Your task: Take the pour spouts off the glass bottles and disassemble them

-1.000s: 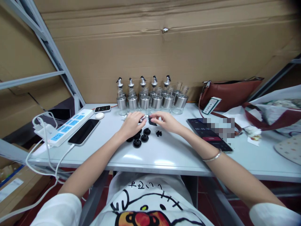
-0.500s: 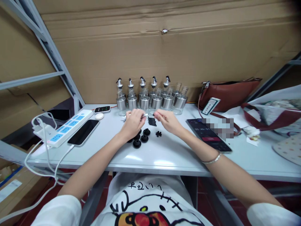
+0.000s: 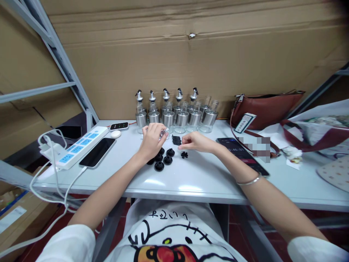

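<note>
My left hand (image 3: 153,140) is closed around a small shiny silver piece (image 3: 165,131), which looks like a metal pourer spout; fingers cover much of it. Just to its right, my right hand (image 3: 195,142) is low over the table with thumb and fingers bent together. Whether anything sits between those fingertips is hidden. A row of thin black levers (image 3: 176,140) lies beside the right fingertips. Small black pieces (image 3: 184,155) form a cluster below that hand. Several round black stoppers (image 3: 167,159) lie in front of the left hand, some partly under its wrist.
Glass bottles with steel sleeves (image 3: 182,118) stand in rows at the back, several with pourer tops (image 3: 166,94). A power strip (image 3: 81,147) and a phone (image 3: 98,153) lie left. On the right are a tablet (image 3: 245,160) and a brown bag (image 3: 268,107).
My right hand has moved down and slightly right, away from the silver piece, to beside the black levers. The left hand keeps the silver piece nearly in place.
</note>
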Demonstrator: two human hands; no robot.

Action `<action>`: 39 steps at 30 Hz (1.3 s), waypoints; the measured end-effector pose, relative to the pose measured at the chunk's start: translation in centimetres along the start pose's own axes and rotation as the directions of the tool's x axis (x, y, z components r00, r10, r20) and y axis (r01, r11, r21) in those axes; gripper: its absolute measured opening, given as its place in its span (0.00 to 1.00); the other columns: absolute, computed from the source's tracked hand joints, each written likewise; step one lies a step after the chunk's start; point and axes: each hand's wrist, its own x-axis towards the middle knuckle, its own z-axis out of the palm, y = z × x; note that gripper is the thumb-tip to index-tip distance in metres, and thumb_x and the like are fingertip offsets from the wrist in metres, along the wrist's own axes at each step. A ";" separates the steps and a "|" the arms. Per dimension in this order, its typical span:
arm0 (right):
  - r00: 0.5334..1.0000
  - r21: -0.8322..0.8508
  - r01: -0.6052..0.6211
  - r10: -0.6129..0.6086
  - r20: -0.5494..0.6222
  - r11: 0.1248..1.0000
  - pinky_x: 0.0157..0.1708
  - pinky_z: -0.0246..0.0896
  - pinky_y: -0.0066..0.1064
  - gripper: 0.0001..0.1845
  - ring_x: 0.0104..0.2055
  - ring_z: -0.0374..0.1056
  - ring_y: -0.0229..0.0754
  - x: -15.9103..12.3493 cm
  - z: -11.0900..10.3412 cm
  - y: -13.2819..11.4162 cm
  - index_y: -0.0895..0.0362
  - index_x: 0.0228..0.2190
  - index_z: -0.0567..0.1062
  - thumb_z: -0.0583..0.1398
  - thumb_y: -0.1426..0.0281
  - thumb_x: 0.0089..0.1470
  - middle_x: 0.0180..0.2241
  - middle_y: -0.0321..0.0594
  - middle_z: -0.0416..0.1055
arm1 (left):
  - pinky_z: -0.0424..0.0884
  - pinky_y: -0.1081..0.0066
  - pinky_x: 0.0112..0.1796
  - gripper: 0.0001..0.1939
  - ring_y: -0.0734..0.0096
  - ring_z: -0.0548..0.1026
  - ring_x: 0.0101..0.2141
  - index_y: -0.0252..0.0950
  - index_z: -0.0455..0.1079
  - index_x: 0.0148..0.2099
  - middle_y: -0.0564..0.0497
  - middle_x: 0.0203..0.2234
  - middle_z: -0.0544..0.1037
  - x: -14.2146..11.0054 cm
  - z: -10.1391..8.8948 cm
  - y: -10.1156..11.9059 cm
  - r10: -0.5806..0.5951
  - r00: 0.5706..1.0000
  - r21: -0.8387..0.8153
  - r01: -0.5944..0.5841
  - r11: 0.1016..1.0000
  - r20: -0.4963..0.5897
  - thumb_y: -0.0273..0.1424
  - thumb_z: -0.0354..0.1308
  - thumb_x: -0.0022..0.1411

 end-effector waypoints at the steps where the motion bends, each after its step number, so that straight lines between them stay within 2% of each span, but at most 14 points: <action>1: 1.000 -0.041 0.009 -0.010 -0.017 0.999 0.22 0.42 0.27 0.26 0.20 0.46 0.32 0.0 0.0 -0.1 0.57 0.15 0.61 0.58 0.50 0.47 0.15 0.29 0.52 | 0.52 0.63 0.46 0.06 0.65 0.66 0.46 0.37 0.63 0.42 0.49 0.42 0.73 0.0 0.0 0.0 -0.005 1.000 -0.001 0.005 1.000 0.006 0.33 0.48 0.67; 4: 0.999 -0.188 0.012 -0.020 -0.042 0.982 0.21 0.40 0.28 0.27 0.20 0.43 0.32 0.0 0.3 -0.1 0.57 0.13 0.59 0.55 0.50 0.51 0.14 0.29 0.49 | 0.52 0.63 0.46 0.07 0.65 0.66 0.46 0.37 0.62 0.42 0.48 0.43 0.73 0.0 -0.1 0.1 -0.014 1.000 0.000 0.014 1.000 0.026 0.34 0.46 0.67; 7: 1.000 -0.318 -0.014 0.006 -0.028 0.948 0.21 0.41 0.29 0.28 0.18 0.43 0.32 0.1 0.5 0.2 0.57 0.12 0.61 0.53 0.54 0.56 0.13 0.31 0.53 | 0.52 0.63 0.46 0.07 0.65 0.66 0.45 0.37 0.63 0.42 0.48 0.42 0.73 0.0 -0.1 0.2 -0.012 0.999 0.002 0.012 1.000 0.032 0.33 0.46 0.67; 13: 0.998 -0.489 -0.049 0.056 0.001 0.871 0.22 0.45 0.29 0.23 0.19 0.56 0.36 0.4 1.4 0.5 0.58 0.17 0.72 0.54 0.61 0.58 0.18 0.41 0.69 | 0.53 0.64 0.46 0.06 0.66 0.65 0.45 0.37 0.63 0.41 0.49 0.41 0.73 0.0 0.0 0.2 -0.002 0.999 -0.005 0.002 1.000 0.046 0.33 0.48 0.67; 17: 0.998 -0.501 -0.049 0.066 0.017 0.864 0.24 0.46 0.30 0.23 0.21 0.61 0.39 0.5 1.9 0.2 0.59 0.21 0.75 0.51 0.62 0.61 0.21 0.45 0.72 | 0.53 0.64 0.46 0.06 0.65 0.66 0.45 0.36 0.64 0.41 0.49 0.41 0.73 -0.1 0.2 0.2 0.008 0.998 -0.011 -0.008 1.000 0.065 0.32 0.48 0.66; 24: 0.996 -0.455 -0.033 0.067 0.059 0.890 0.22 0.45 0.30 0.24 0.18 0.55 0.36 0.2 1.9 -0.4 0.58 0.17 0.70 0.50 0.62 0.61 0.17 0.41 0.67 | 0.55 0.62 0.46 0.05 0.65 0.67 0.44 0.36 0.64 0.41 0.49 0.40 0.74 -0.2 0.3 0.2 0.007 0.997 -0.013 -0.006 1.000 0.081 0.31 0.49 0.66; 27: 1.000 -0.420 -0.014 0.012 -0.008 0.907 0.23 0.44 0.30 0.22 0.19 0.54 0.35 0.2 1.6 -0.3 0.58 0.18 0.68 0.51 0.64 0.60 0.18 0.39 0.65 | 0.57 0.60 0.47 0.03 0.65 0.69 0.44 0.36 0.64 0.40 0.49 0.40 0.75 -0.1 0.3 0.0 0.017 0.997 -0.059 -0.012 0.998 0.081 0.30 0.51 0.65; 29: 0.991 -0.306 0.031 -0.069 -0.113 0.952 0.26 0.47 0.30 0.20 0.21 0.56 0.36 0.2 1.4 -0.5 0.58 0.20 0.68 0.50 0.63 0.60 0.20 0.39 0.65 | 0.60 0.59 0.48 0.03 0.64 0.71 0.46 0.36 0.65 0.38 0.47 0.43 0.75 -0.2 0.4 -0.1 0.032 0.997 -0.156 -0.021 0.988 0.069 0.29 0.52 0.64; 31: 0.975 -0.044 0.119 -0.125 -0.182 0.992 0.28 0.51 0.30 0.22 0.25 0.59 0.37 0.2 1.5 -1.1 0.58 0.23 0.68 0.46 0.59 0.61 0.23 0.39 0.67 | 0.65 0.60 0.48 0.03 0.65 0.72 0.47 0.36 0.65 0.38 0.44 0.50 0.71 -0.3 0.5 0.0 0.054 0.997 -0.296 -0.036 0.955 0.052 0.30 0.52 0.64; 32: 0.974 0.123 0.153 -0.129 -0.186 0.981 0.29 0.53 0.30 0.24 0.27 0.61 0.37 0.2 1.6 -1.5 0.58 0.25 0.68 0.45 0.56 0.61 0.25 0.40 0.67 | 0.67 0.60 0.49 0.04 0.65 0.72 0.48 0.36 0.66 0.38 0.43 0.53 0.68 -0.3 0.6 0.0 0.067 0.997 -0.361 -0.047 0.931 0.044 0.30 0.52 0.64; 35: 0.991 0.551 0.126 -0.074 -0.115 0.825 0.28 0.56 0.29 0.26 0.31 0.65 0.39 0.1 2.4 -2.6 0.58 0.32 0.68 0.47 0.48 0.57 0.28 0.40 0.67 | 0.68 0.61 0.51 0.05 0.66 0.72 0.49 0.36 0.66 0.39 0.42 0.59 0.60 -0.6 0.7 0.4 0.123 0.992 -0.484 -0.095 0.870 0.026 0.31 0.51 0.64; 37: 0.996 0.704 0.079 -0.029 -0.083 0.706 0.25 0.54 0.27 0.26 0.28 0.64 0.37 0.1 2.9 -3.1 0.57 0.32 0.66 0.52 0.45 0.53 0.26 0.36 0.65 | 0.68 0.62 0.51 0.05 0.66 0.71 0.51 0.36 0.65 0.39 0.42 0.60 0.59 -0.7 0.7 0.6 0.147 0.989 -0.499 -0.124 0.858 0.008 0.32 0.50 0.65; 39: 0.994 0.779 0.075 0.012 -0.105 0.622 0.22 0.50 0.25 0.26 0.22 0.58 0.32 0.1 3.2 -3.5 0.57 0.28 0.64 0.56 0.45 0.49 0.21 0.31 0.61 | 0.67 0.62 0.51 0.06 0.67 0.70 0.51 0.36 0.64 0.40 0.42 0.59 0.60 -0.7 0.6 0.7 0.160 0.987 -0.449 -0.150 0.881 -0.016 0.33 0.49 0.66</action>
